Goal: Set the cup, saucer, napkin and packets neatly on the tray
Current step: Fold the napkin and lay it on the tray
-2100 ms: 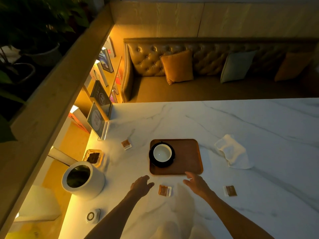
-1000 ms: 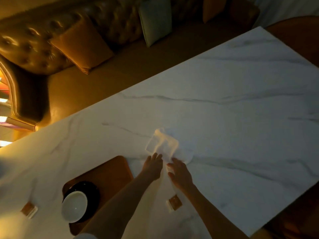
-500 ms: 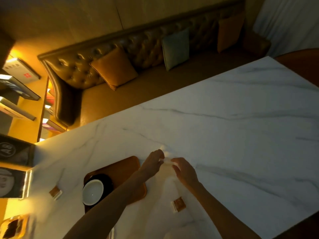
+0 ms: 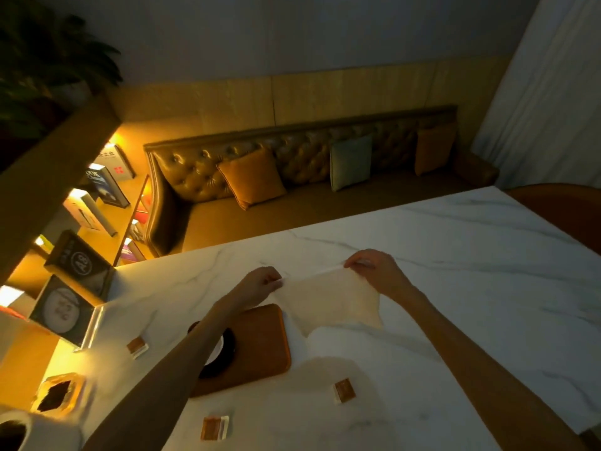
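The left forearm crosses over the black round saucer (image 4: 224, 359), hiding most of it and nearly all of the white cup; only a dark arc of rim and a pale sliver show. Dim amber light blurs the fingertips, so the exact pinch points are hard to read.

The left hand (image 4: 260, 284) has its fingers closed on one upper corner of the thin white paper napkin (image 4: 331, 301), and the right hand (image 4: 377, 270) has thumb and fingers pinched on the other upper corner. Between them the napkin's top edge is pulled taut and the sheet hangs spread open, lifted above the white marble table (image 4: 471, 288), just beyond the far right corner of the brown rounded wooden tray (image 4: 260, 346). Both arms reach forward, the left passing over the tray.

Three small brown-and-white packets lie on the table off the tray: one to its left (image 4: 137, 346), one near its front edge (image 4: 214, 428), one to its right front (image 4: 344, 390).
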